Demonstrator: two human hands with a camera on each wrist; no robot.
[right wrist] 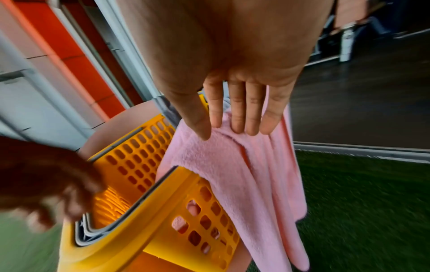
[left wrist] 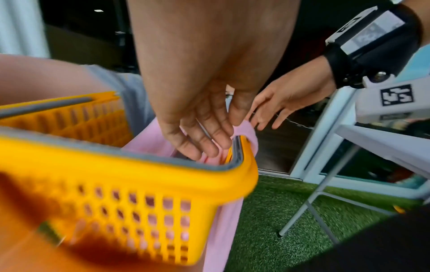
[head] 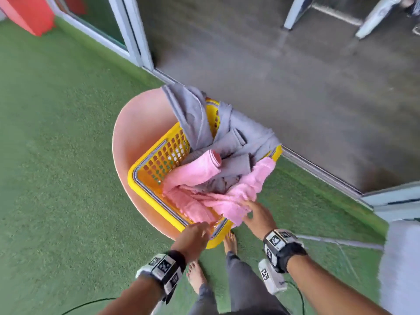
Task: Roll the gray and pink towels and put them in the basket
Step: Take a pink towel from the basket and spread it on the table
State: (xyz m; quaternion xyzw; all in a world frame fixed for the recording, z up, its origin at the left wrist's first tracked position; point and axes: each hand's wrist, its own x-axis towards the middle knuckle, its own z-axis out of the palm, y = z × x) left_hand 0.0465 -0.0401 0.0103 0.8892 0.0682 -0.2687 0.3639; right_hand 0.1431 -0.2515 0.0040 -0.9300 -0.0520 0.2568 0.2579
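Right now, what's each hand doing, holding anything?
Left hand: open, fingers relaxed over the yellow basket corner, holding nothing.
Right hand: open, straight fingers touching the pink towel, not gripping.

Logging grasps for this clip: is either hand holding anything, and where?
Nothing is held. The right hand lies with straight fingers on the pink towel over the basket rim; the left hand reaches in, open.

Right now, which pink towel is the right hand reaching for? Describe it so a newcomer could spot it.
Find the yellow basket on the pink chair. At its near right corner, by the right hand, a fluffy pink towel spills over the rim. Unlike the rolled pink towel inside, it hangs loose and unrolled.
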